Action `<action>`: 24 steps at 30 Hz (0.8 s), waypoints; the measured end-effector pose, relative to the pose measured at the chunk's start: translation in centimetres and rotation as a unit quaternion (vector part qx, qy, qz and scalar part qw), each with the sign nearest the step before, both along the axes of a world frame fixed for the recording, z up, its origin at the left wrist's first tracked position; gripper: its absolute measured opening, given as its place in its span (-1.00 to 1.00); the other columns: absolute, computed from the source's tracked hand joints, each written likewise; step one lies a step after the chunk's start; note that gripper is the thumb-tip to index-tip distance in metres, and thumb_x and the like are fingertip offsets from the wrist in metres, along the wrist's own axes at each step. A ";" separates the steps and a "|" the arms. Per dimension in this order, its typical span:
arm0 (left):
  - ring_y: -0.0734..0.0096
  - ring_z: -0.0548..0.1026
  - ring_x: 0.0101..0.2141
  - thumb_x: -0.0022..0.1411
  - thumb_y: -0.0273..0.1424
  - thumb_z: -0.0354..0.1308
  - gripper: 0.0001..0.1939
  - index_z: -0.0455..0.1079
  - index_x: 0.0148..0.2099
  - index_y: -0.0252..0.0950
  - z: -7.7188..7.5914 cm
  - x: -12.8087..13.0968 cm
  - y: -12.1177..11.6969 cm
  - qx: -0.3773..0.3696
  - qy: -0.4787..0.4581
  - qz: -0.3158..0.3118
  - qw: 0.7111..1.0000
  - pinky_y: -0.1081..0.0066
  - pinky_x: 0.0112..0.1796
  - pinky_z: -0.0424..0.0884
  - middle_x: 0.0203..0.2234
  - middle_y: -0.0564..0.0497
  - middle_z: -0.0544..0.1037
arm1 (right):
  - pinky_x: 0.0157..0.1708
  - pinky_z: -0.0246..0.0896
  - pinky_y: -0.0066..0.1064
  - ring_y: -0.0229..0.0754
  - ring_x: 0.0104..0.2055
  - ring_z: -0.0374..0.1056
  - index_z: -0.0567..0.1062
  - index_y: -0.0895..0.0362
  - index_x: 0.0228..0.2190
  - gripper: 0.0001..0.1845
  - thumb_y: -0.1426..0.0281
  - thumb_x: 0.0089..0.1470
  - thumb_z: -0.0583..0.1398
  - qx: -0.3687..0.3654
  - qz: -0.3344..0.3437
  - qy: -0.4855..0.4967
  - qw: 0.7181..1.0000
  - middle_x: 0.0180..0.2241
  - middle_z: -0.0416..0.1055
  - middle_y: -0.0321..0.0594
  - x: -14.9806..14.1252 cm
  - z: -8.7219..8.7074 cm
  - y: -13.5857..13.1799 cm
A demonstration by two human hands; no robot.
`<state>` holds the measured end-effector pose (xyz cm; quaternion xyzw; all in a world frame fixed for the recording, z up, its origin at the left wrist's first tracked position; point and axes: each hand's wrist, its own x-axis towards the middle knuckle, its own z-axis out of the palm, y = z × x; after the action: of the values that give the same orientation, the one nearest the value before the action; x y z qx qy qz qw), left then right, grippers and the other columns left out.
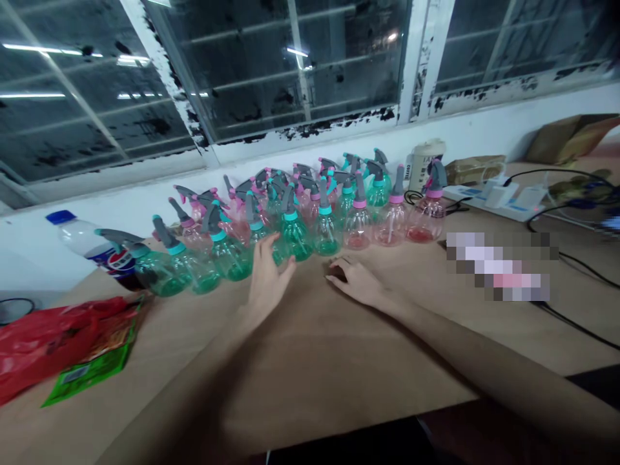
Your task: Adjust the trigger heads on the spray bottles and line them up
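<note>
Several small spray bottles stand in rows at the back of a brown table [310,361], green ones [295,232] toward the left and pink ones [390,223] toward the right, all with grey trigger heads. My left hand [268,278] is open, fingers stretched toward the front green bottles, its fingertips just short of one. My right hand [356,279] lies palm down on the table in front of the bottles, fingers spread, holding nothing.
A cola bottle [92,248] lies at the far left. Red and green plastic bags [62,345] sit at the left edge. A white power strip [504,197] with plugs and black cables [571,265], a white cup [423,161] and cardboard boxes [571,135] fill the right.
</note>
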<state>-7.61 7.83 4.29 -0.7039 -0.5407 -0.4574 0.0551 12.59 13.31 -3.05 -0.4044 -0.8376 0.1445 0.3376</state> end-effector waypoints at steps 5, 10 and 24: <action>0.03 0.14 0.18 0.12 -0.38 0.16 -0.28 -0.14 0.21 -0.41 1.1 2.2 5.7 0.009 -0.044 0.041 0.998 0.05 0.12 0.14 0.17 -0.41 0.11 | -0.09 0.22 -0.25 -0.12 -0.12 0.34 0.40 0.16 -0.24 -0.80 0.35 0.07 0.16 -0.008 -0.001 0.008 1.000 -0.17 0.41 -0.07 0.0 0.1 0.1; -0.10 0.26 0.11 0.08 -0.41 0.17 -0.30 -0.10 0.18 -0.41 1.6 3.1 10.2 -0.009 -0.076 0.088 0.993 -0.02 0.05 0.22 0.08 -0.44 0.26 | -0.15 0.25 -0.29 -0.14 -0.19 0.38 0.40 0.15 -0.24 -0.83 0.40 0.07 0.14 -0.021 -0.015 0.044 0.999 -0.21 0.44 -0.12 -0.1 0.2 0.1; -0.10 0.46 -0.14 0.16 -0.14 0.10 -0.53 0.23 0.00 -0.35 2.4 3.8 -2.1 -0.125 0.048 0.080 0.988 0.02 -0.19 0.38 -0.17 -0.26 0.47 | -0.16 0.26 -0.30 -0.18 -0.23 0.39 0.37 0.12 -0.31 -0.88 0.47 0.02 0.12 -0.054 -0.053 0.194 0.978 -0.31 0.46 -0.19 -0.3 0.4 0.7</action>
<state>-3.78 5.69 6.70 -0.6808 -0.6449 -0.3460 0.0291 12.33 14.03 -2.62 -0.4303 -0.7242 0.2470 0.4789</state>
